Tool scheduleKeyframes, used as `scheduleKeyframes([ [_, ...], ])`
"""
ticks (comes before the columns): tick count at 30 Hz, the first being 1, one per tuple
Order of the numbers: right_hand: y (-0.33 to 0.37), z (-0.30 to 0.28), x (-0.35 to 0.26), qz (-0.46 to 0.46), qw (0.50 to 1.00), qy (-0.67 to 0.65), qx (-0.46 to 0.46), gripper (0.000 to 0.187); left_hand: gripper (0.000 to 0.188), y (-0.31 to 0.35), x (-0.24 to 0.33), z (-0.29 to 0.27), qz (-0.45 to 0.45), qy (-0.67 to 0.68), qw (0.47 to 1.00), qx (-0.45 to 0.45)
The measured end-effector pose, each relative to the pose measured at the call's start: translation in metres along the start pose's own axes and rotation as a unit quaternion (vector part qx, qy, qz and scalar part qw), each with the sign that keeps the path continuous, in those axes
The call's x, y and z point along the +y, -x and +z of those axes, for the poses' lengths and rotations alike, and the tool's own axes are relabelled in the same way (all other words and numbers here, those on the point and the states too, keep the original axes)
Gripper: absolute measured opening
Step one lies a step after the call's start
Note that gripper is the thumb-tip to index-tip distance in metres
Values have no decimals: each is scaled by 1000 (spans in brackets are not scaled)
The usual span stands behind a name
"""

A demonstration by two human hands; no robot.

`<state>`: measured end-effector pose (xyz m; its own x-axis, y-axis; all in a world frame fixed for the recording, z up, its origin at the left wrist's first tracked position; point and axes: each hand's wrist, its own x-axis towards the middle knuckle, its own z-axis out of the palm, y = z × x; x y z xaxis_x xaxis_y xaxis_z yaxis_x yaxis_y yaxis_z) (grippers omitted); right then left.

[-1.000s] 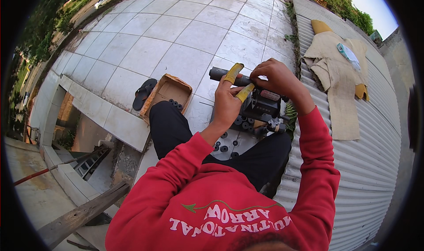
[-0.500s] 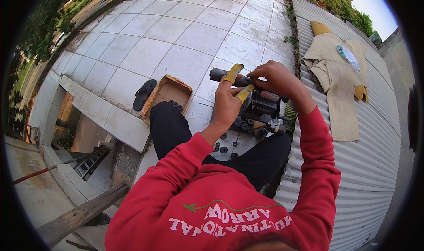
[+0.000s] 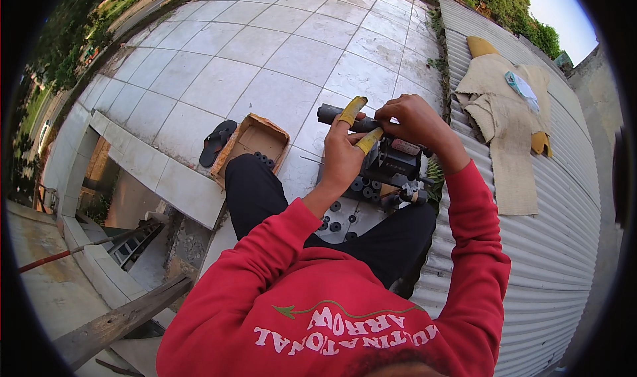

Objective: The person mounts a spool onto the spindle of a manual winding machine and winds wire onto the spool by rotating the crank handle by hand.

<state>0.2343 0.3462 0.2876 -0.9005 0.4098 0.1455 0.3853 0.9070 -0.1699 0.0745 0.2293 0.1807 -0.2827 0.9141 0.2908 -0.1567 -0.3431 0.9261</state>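
A thick dark cylinder lies across the top of a small black machine in front of me. My left hand, with yellow wraps on two of its fingers, is closed around the cylinder. At the cylinder's right end, my right hand has its fingers bent together in a pinch; what lies between them is hidden. Black rings with centre holes sit in a group under the machine. Several loose black rings are scattered on the tiles between my legs.
An open cardboard box with a few black rings stands left of the machine, beside dark slippers. Corrugated roofing runs along the right, with beige cloth on it. A drop with a ladder and a wooden beam lie left.
My right hand's fingers have shifted slightly at the cylinder's right end. My left hand keeps its hold, and the view has moved a little.
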Motion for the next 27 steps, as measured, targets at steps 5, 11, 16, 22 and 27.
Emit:
scheduleKeyframes([
  [5,3,-7,4,-4,998,-46,51,20,67,-1,-4,0,-8,-8,1000,1],
  [11,13,-2,2,-8,998,-18,51,22,65,-1,-6,1,-30,2,1000,5],
  [16,20,6,3,-19,998,12,51,23,66,-1,-4,1,-12,0,1000,6],
  [22,23,9,2,-32,998,48,22,27,66,-1,6,0,-34,-7,999,6],
  [27,26,11,-4,-51,996,66,28,30,65,-1,2,1,-37,5,999,5],
])
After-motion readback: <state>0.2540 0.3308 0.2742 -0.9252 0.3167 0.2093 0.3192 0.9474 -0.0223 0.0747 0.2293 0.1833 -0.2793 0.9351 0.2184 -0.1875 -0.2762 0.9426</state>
